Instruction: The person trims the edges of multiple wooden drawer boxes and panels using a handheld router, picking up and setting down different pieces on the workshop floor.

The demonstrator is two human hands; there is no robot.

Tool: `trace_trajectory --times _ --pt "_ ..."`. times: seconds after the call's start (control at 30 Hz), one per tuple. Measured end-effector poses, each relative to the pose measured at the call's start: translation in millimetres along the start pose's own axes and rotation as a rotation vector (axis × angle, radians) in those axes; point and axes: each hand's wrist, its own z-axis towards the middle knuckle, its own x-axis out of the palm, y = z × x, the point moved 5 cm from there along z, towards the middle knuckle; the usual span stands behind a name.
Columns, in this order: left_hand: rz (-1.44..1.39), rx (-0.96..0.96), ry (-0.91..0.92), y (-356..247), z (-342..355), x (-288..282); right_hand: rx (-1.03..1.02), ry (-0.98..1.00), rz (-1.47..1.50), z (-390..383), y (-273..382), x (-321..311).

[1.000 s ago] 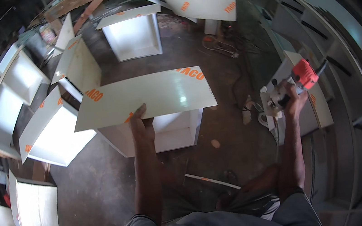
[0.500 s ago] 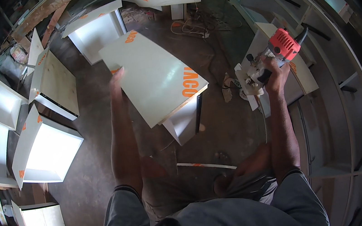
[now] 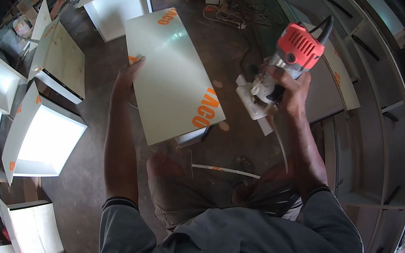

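A cream rectangular board [image 3: 171,79] with orange print lies lengthwise in front of me, over a white open box [image 3: 188,137] that is mostly hidden beneath it. My left hand [image 3: 128,74] grips the board's left long edge. My right hand [image 3: 289,87] is wrapped round a red and silver handheld router [image 3: 299,47] with a pale base plate [image 3: 250,99], raised just right of the board. A cord hangs from the tool's side past my forearm.
Open white boxes [image 3: 48,139] and panels line the left side. Another box [image 3: 117,20] stands at the back, with tangled cables [image 3: 223,13] beside it. A long shelving unit [image 3: 382,128] fills the right. A narrow strip [image 3: 223,170] lies on the floor by my legs.
The board has swung from crosswise to lengthwise, with my left hand moving up and left along with it. The router in my right hand has moved leftward, nearer the board.
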Motion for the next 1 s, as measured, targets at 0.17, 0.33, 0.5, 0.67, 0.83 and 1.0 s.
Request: trace_trajectory --times 0.17,0.33,0.5,0.67,0.83,1.0 --pt "0.307 0.157 0.077 -9 22 -17 0.008 0.040 -0.009 -36 11 33" --pt "0.541 0.193 -0.329 -8 40 -19 0.039 0.021 0.053 -70 20 47" --pt "1.141 0.015 -0.782 -30 18 8 -0.025 0.063 -0.088 -84 23 59" --pt "1.131 0.005 -0.790 -40 -3 19 -0.166 0.113 -0.041 -89 27 73" --pt "1.061 0.057 -0.800 -38 -5 21 -0.151 0.138 -0.013 -90 31 79" --pt "1.096 0.051 -0.812 -35 -1 27 -0.125 0.149 0.059 -85 27 79"
